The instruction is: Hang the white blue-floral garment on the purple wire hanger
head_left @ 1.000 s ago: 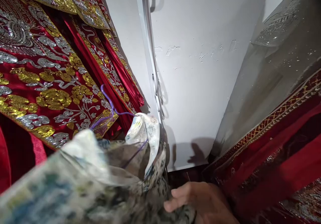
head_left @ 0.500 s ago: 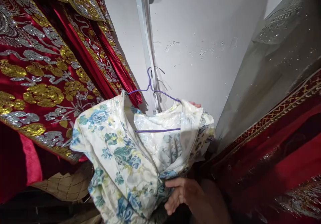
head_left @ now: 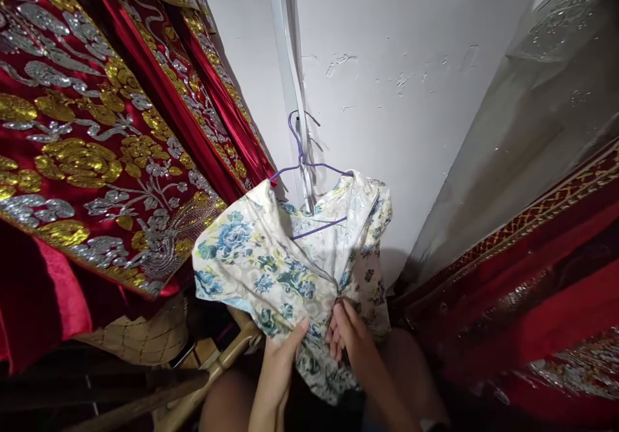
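A white blouse (head_left: 271, 264) with blue, green and yellow flowers is on a purple wire hanger (head_left: 300, 160), its V neck facing me. Low on the blouse's front, my left hand (head_left: 283, 348) grips the cloth, thumb on top and the other fingers hidden behind it. My right hand (head_left: 351, 332) is closed on the front just below the point of the V, fingers curled inward. The hanger's hook overlaps a pale vertical strip (head_left: 285, 45) on the wall; whether it hangs from anything I cannot tell.
Red garments with gold and silver sequins (head_left: 77, 161) hang at left. On the right are a sheer whitish cloth (head_left: 483, 161) and a dark red trimmed garment (head_left: 532, 277). Below left are a wooden frame (head_left: 232, 354) and a tan quilted item (head_left: 140, 335). Behind stands a white wall (head_left: 387, 97).
My right hand was open below the neckline and is now closed on the blouse front. Fingertips behind the right shoulder are gone; my left hand now grips lower left. The blouse has shifted rightward and straightened.
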Tool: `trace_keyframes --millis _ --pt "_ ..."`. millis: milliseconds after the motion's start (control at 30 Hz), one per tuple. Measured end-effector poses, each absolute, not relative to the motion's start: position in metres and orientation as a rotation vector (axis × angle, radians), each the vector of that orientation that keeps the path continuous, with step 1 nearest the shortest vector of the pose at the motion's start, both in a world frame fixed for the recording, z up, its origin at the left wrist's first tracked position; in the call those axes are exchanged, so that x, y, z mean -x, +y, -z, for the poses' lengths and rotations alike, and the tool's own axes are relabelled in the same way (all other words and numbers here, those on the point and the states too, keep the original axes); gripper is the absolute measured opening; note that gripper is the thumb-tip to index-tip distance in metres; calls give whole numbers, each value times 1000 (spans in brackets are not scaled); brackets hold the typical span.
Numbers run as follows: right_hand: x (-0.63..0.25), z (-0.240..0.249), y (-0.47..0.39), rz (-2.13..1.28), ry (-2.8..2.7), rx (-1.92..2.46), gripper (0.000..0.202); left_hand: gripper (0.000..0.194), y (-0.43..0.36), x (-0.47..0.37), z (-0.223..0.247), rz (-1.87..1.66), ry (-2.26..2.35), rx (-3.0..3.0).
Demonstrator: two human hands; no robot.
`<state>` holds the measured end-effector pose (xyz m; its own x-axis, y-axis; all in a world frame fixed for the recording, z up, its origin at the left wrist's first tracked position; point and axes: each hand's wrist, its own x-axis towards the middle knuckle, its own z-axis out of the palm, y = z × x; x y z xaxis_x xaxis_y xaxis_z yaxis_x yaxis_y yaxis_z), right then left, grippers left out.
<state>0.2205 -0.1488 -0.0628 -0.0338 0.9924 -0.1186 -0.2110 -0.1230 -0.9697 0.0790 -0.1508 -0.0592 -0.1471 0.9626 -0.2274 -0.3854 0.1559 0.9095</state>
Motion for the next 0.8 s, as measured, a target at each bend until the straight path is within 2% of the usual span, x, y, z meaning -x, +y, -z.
trace_keyframes --millis 100,233,300,433,533,700,800 --pt "-218 47 -145 -1338 -1059 1128 48 74 -150 -87 63 -1340 1082 -568" --pt "-221 40 -141 -1316 -1121 1015 37 70 -150 -99 65 -1329 1036 -561" --pt "-225 43 -144 -1275 -1105 1001 40 67 -150 -101 67 -1370 1068 -593" --pt "-236 47 -157 -1206 -1039 1073 41 61 -155 -99 72 -1793 1446 -605" --pt "-237 46 -169 -1267 -1081 1099 34 48 -164 -107 74 -2055 1638 -817" --pt "-229 33 -175 -1303 -1234 1094 29 17 -174 -133 71 -1494 1344 -1181" --pt "-232 17 -167 -1341 -1315 1116 26 14 -174 -135 63 -1380 1256 -1239"
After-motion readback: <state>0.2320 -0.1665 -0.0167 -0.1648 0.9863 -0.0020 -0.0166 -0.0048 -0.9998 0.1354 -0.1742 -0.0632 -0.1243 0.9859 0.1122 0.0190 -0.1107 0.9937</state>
